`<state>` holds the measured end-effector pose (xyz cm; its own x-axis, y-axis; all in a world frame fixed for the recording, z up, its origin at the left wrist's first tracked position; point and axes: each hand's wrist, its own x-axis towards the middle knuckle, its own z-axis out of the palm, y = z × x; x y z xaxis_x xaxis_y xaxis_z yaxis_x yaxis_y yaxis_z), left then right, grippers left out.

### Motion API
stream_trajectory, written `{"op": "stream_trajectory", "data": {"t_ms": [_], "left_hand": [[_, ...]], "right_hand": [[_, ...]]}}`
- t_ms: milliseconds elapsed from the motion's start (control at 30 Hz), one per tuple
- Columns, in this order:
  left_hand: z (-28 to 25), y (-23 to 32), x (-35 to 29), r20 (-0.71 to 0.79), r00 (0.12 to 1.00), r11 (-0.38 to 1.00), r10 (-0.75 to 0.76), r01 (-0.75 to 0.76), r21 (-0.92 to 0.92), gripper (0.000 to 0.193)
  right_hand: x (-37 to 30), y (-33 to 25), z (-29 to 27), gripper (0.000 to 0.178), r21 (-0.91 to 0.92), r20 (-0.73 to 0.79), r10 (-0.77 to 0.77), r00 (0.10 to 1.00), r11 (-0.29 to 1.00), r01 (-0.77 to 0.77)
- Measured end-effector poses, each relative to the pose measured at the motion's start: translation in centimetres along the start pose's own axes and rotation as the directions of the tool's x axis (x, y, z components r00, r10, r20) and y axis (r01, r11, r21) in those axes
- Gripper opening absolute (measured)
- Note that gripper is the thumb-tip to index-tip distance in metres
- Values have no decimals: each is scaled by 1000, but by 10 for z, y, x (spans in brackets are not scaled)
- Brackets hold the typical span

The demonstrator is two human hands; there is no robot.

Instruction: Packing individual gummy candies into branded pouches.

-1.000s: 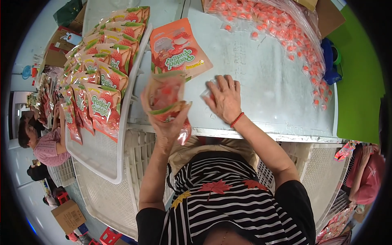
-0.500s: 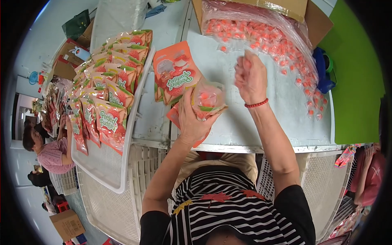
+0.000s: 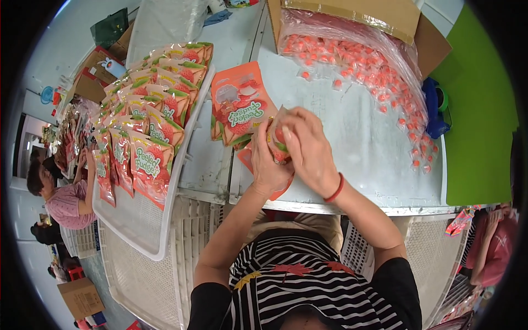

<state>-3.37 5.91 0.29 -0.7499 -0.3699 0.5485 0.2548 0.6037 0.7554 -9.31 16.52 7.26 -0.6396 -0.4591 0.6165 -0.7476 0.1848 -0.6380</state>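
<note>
My left hand (image 3: pixel 270 168) is wrapped around an upright candy pouch (image 3: pixel 273 144), red and green, at the near edge of the table. Over the pouch's mouth, my right hand (image 3: pixel 311 146) curls with its fingers at the opening. Clear wrapping and a bit of red show at its fingertips, so it seems to grip wrapped candies, mostly hidden by the fingers. Flat orange-red pouches (image 3: pixel 239 102) lie just beyond my left hand, and another sticks out under it. Loose red candies in clear wrappers (image 3: pixel 379 82) spread from a plastic-lined carton at the far right.
A white tray (image 3: pixel 165 231) of filled pouches (image 3: pixel 148 165) stands at the left. The cardboard carton (image 3: pixel 352 16) sits at the back, with a blue tape dispenser (image 3: pixel 434 110) beside a green panel (image 3: pixel 478 110). Stacked plastic crates are below the table edge; other people work at both sides.
My right hand has come left and nearer from over the table to the pouch's mouth. The pouch in my left hand is now largely covered by my hands.
</note>
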Motion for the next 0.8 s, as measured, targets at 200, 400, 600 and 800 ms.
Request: {"op": "stream_trajectory", "data": {"t_ms": [200,400,600,800], "left_hand": [[0,2,11,5,975,939,223,-216,268,90],[-34,19,27,179,984,857,-8,99,-505,103],[-64,29,49,490,861,832,-135,368,-416,27],[-52,44,31,146,980,881,-135,186,-435,30]], "right_hand": [[1,-13,-8,23,-275,131,-154,979,944,185],[37,-13,-55,16,10,399,-271,876,956,292],[36,-32,-71,18,169,518,-455,725,885,435],[30,-29,-78,30,-51,687,-168,707,959,278]]}}
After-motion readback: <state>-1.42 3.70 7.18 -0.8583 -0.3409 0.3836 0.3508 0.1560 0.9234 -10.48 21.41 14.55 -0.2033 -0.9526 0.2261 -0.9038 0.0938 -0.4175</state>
